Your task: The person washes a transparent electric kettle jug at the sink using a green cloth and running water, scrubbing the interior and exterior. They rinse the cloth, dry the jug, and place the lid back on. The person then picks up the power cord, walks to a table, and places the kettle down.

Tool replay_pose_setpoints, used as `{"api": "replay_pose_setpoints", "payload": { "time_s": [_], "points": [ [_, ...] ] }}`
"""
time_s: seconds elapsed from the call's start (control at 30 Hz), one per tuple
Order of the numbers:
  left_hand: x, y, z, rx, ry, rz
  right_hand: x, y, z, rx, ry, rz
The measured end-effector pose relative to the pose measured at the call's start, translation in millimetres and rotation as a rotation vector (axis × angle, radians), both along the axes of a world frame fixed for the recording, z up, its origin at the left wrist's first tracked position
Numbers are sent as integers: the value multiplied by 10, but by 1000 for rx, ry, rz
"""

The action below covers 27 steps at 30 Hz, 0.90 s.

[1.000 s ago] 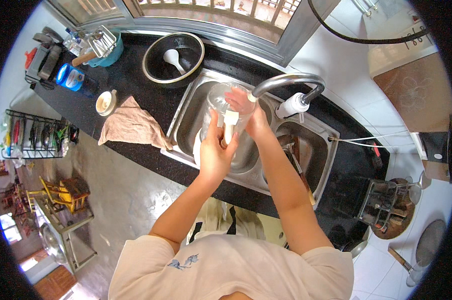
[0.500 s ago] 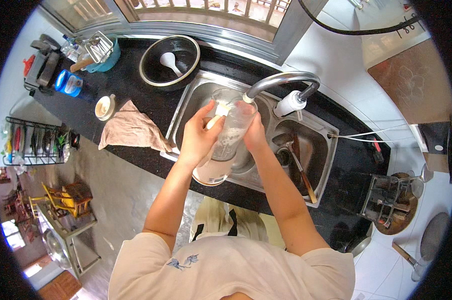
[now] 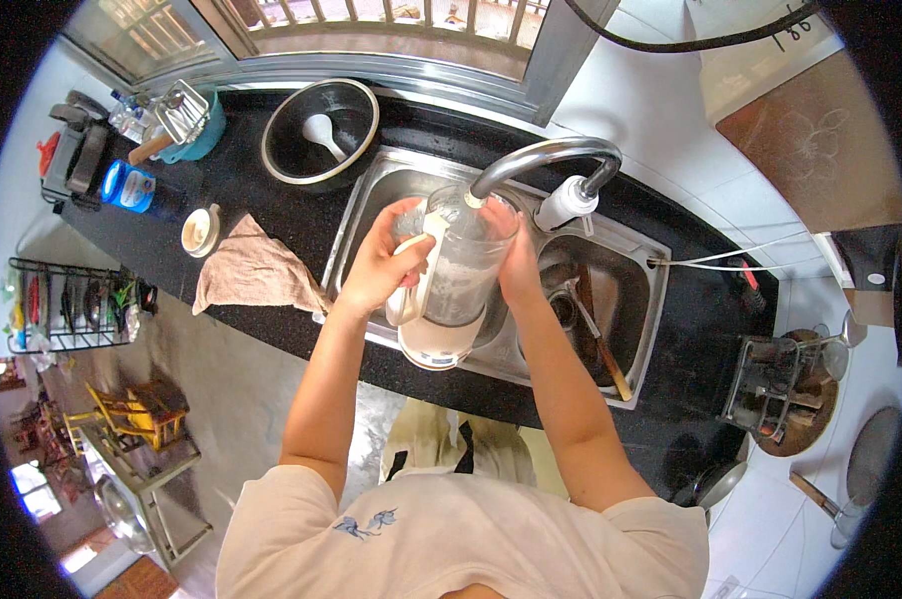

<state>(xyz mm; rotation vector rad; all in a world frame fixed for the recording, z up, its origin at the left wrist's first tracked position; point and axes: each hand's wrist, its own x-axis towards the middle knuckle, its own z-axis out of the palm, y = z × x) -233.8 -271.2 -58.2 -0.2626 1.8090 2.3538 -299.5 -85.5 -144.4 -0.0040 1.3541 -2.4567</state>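
Note:
Over the left sink basin, a clear blender jug (image 3: 463,285) with a cream handle and cream base is tilted, its open mouth beneath the faucet (image 3: 546,150). My left hand (image 3: 383,265) is closed round the handle. Against the far side of the jug rests my right hand (image 3: 516,262), its fingers partly behind the wall near the rim. Cloudy whitish wetness shows inside the jug. Whether water runs from the spout I cannot tell.
The steel sink (image 3: 647,329) has a wooden-handled tool (image 3: 605,354) in its right basin. Left of it lie a brown cloth (image 3: 251,270), a small cream cup (image 3: 201,232) and a black bowl (image 3: 289,160) holding a white spoon (image 3: 323,135). A blue tub (image 3: 128,187) stands farther left.
The jug has turned so that its handle now shows, and its base has swung a little to the right. My left hand has shifted left along with the handle. The whole view has shifted slightly.

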Motion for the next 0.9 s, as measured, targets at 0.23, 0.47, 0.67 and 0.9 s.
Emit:
{"api": "replay_pose_setpoints", "payload": {
  "time_s": [0.23,0.47,0.67,0.9],
  "points": [
    [-44,-47,-69,15,0,-45,52,107,-31,158,113,-10],
    [-55,-75,-81,-6,-1,-82,82,228,-745,62,-248,133],
    [-85,-55,-77,-16,-15,-58,376,82,-1202,184,-442,119],
    [-12,92,-264,-137,74,173,378,36,-1035,159,-366,198]
  ]
}}
